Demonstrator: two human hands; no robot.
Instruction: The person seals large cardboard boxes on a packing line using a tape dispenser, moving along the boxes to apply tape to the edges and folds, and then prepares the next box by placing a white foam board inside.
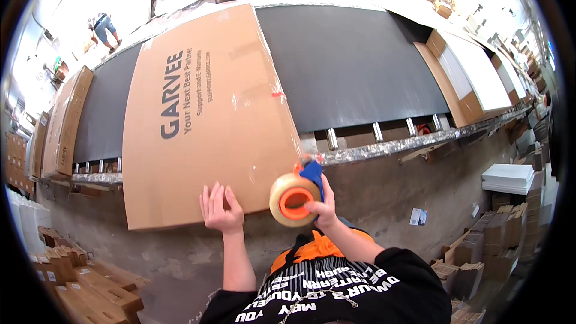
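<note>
A large flat brown cardboard box (222, 144) with dark printing lies across the conveyor, its near end jutting past the conveyor's edge toward me. My left hand (222, 209) is at the box's near edge, fingers stretched over the cardboard and holding nothing; whether they press on it I cannot tell. Wrapped round a tape dispenser (278, 199), my right hand (326, 207) is beside the box's near right corner. The dispenser has a blue body, an orange hub and a thick roll of clear tape. Shiny strips of tape and a small red mark show along the box's right side.
The conveyor (354, 66) has a dark belt and metal rollers along its near edge. More cartons (69, 123) stand at its left, and an open carton with white panels (474, 78) at its right. Stacked cardboard (99, 291) lies lower left. A person (104, 29) bends at the far left.
</note>
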